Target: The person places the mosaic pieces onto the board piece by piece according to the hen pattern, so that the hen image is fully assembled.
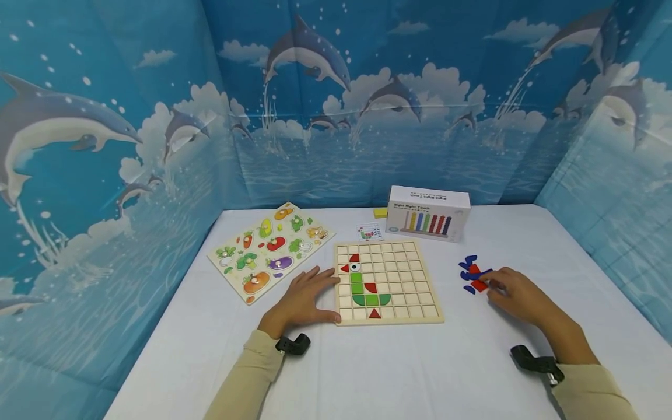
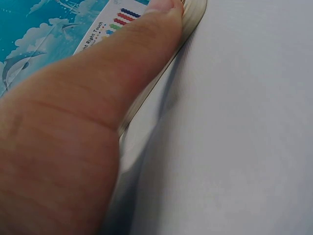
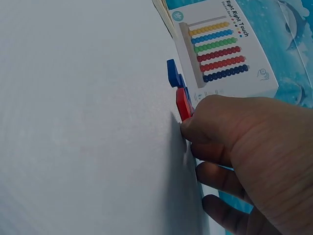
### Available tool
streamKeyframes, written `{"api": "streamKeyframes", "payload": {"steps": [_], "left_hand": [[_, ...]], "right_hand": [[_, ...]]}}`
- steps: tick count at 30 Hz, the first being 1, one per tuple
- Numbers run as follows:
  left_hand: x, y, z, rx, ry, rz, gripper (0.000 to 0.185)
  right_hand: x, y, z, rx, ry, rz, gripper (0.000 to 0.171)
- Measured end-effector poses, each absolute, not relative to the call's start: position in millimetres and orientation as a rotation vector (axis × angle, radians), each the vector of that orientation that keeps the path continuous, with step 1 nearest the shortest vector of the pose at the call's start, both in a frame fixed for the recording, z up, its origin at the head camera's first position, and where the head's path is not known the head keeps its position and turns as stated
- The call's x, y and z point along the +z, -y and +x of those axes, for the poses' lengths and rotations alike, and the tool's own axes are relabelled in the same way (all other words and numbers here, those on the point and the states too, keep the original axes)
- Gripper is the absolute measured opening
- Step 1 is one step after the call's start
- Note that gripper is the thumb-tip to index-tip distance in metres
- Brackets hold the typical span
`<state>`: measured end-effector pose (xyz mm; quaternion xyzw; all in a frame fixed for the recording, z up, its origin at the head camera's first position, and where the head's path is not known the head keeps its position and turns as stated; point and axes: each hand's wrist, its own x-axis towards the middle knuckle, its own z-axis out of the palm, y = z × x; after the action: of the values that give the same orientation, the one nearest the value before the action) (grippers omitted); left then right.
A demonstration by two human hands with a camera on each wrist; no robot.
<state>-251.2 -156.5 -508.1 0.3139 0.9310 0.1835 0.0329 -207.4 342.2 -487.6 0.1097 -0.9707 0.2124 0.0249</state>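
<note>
My left hand (image 1: 307, 296) lies at the left side of a wooden grid board (image 1: 409, 274), thumb at its near corner and fingertips at its left edge. On the board, red, green and eye-marked pieces form a bird-like figure, including a green square (image 1: 356, 278) and a red triangle (image 1: 374, 314). To the right, my right hand (image 1: 517, 294) reaches into a small pile of blue pieces (image 1: 469, 289) and red pieces (image 1: 479, 286), index fingertip touching them. A gap shows between thumb and index finger. In the right wrist view, the thumb tip overlaps a red piece (image 3: 183, 104).
A vegetable puzzle board (image 1: 268, 230) lies back left. Behind the grid board stand a white box (image 1: 427, 213) with printed bead rows, a small picture card (image 1: 370, 232) and a yellow block (image 1: 380, 213). A dolphin-print curtain (image 1: 315, 157) encloses the white table.
</note>
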Motion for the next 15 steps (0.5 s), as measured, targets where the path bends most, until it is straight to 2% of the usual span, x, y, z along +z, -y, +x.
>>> {"api": "streamKeyframes", "payload": {"steps": [15], "left_hand": [[-507.2, 155.9, -250.9, 0.554, -2.864, 0.953, 0.094]], "right_hand": [[-486.5, -342.5, -206.1, 0.700, 3.008, 0.306, 0.032]]}}
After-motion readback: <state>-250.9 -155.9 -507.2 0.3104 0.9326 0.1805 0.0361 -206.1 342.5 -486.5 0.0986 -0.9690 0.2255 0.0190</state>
